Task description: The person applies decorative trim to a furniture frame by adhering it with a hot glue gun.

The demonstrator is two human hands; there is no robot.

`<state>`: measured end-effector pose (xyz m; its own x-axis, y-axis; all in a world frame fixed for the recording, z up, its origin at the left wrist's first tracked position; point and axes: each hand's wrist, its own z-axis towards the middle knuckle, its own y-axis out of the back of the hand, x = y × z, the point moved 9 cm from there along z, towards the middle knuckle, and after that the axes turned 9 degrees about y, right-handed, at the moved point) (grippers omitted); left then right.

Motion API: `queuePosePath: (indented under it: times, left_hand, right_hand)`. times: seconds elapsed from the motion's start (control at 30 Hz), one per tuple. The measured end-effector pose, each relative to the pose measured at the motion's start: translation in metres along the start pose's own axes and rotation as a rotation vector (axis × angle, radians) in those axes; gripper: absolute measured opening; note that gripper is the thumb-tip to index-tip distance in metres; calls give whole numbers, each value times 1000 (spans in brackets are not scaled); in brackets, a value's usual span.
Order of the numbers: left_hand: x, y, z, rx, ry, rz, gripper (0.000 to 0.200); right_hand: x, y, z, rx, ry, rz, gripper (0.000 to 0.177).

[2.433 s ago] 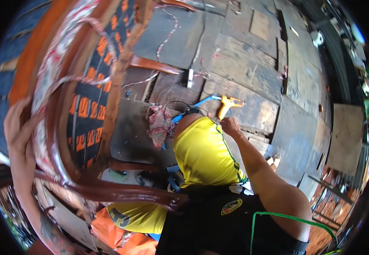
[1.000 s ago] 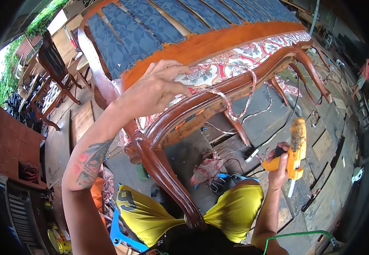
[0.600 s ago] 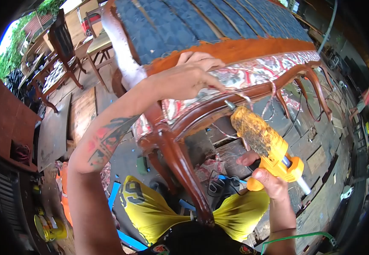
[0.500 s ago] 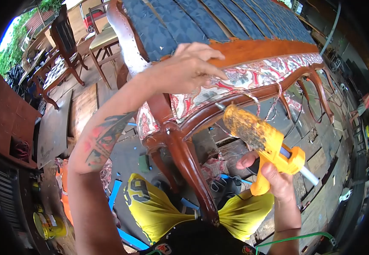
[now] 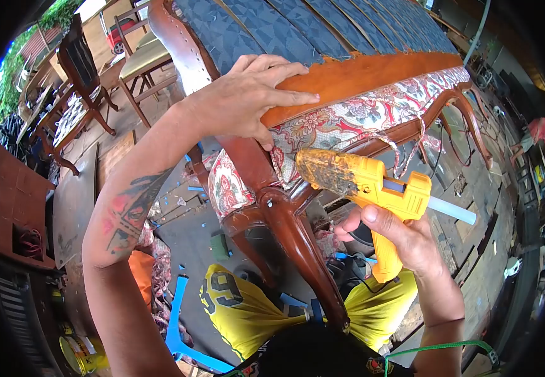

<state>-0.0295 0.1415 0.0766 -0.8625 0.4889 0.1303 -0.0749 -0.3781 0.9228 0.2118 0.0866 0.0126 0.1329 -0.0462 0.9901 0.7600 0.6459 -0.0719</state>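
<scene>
My left hand (image 5: pixel 253 94) lies with spread fingers over the wooden rail (image 5: pixel 360 78) of a carved chair frame, its thumb at the floral fabric (image 5: pixel 341 116) beside the front corner. My right hand (image 5: pixel 404 235) is wrapped round the handle of a yellow glue gun (image 5: pixel 373 179), which has a dark-stained front and a pale glue stick (image 5: pixel 451 210) out of its back. The gun's nose points left, close to the fabric corner by the wooden leg (image 5: pixel 297 242). Blue patterned fabric (image 5: pixel 285 31) covers the part above the rail. A braided cord (image 5: pixel 395 151) hangs along the floral fabric.
Other chairs (image 5: pixel 143 63) stand at the upper left. A person in a red top (image 5: pixel 541 131) is at the far right. Blue strips (image 5: pixel 175 320) lie on the floor near my knees, and a yellow can (image 5: pixel 84 353) is at the lower left.
My left hand has come down onto the rail and its thumb reaches lower. The glue gun has moved left and tilted closer to level, its nose now nearer the fabric corner.
</scene>
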Motion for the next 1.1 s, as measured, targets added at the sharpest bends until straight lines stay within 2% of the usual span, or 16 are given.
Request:
queuePosePath:
  times: [0.17,0.33,0.4,0.43,0.57,0.77,1.1]
  left_hand:
    - [4,-5,-4,-19,-56,-30,102]
    - [4,-6,-9,-61,-126,-46,83]
    - [3,-4,-10,-69,-139,-47,79]
    - [2,-3,-11,-69,-151,-44,76]
    - [-2,-4,-12,-73,-192,-19,72]
    - [-2,-6,-17,-132,-234,53,71]
    - [6,-7,-19,-143,-185,29,62]
  right_hand:
    - [0,-9,6,0,0,-41,38]
    - [2,-15,12,-17,-60,-116,38]
    - [8,-12,14,-54,-42,-361,36]
    - [6,-11,15,-59,-44,-362,36]
    - [8,-11,25,-76,-56,-306,33]
    - [13,-19,33,-10,-45,-475,35]
    - [19,-28,47,9,-1,-521,31]
